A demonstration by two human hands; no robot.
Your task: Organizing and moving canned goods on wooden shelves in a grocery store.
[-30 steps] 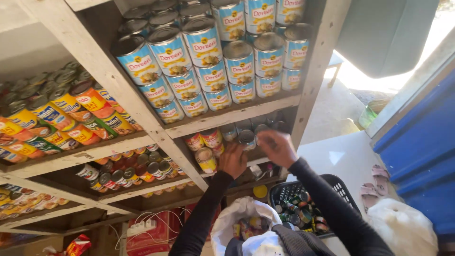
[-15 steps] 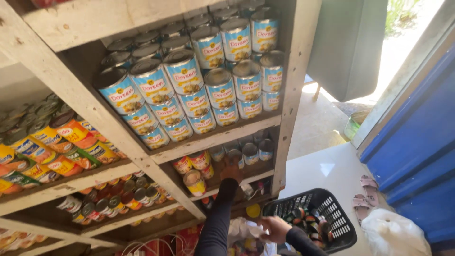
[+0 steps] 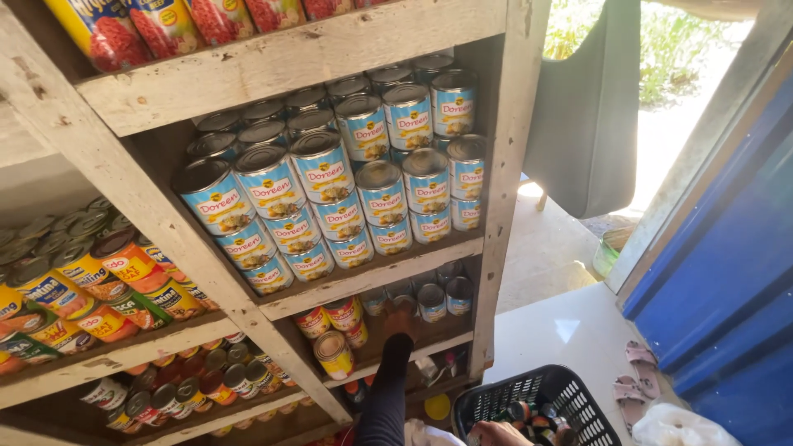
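Observation:
My left hand (image 3: 401, 320) reaches into the lower shelf (image 3: 413, 347) of a wooden rack. It lies between red-and-yellow cans (image 3: 340, 315) and small blue-labelled cans (image 3: 431, 302); its fingers are hidden, so I cannot tell whether it grips a can. A yellow-labelled can (image 3: 332, 355) lies on its side just left of my dark sleeve. My right hand (image 3: 496, 433) is low at the frame's bottom edge, at the rim of a black plastic basket (image 3: 552, 390) that holds several small cans. Its grip cannot be seen.
Stacked blue-labelled cans (image 3: 330, 182) fill the shelf above. More cans (image 3: 99, 281) crowd the left bays. A blue wall (image 3: 727, 272) stands on the right, with pink sandals (image 3: 638, 372) and a white bag (image 3: 686, 425) on the pale floor. A grey panel (image 3: 586, 116) hangs behind.
My right hand has dropped from the lower shelf down to the basket. My left hand has stayed at the shelf. The view has tilted up and moved closer to the rack.

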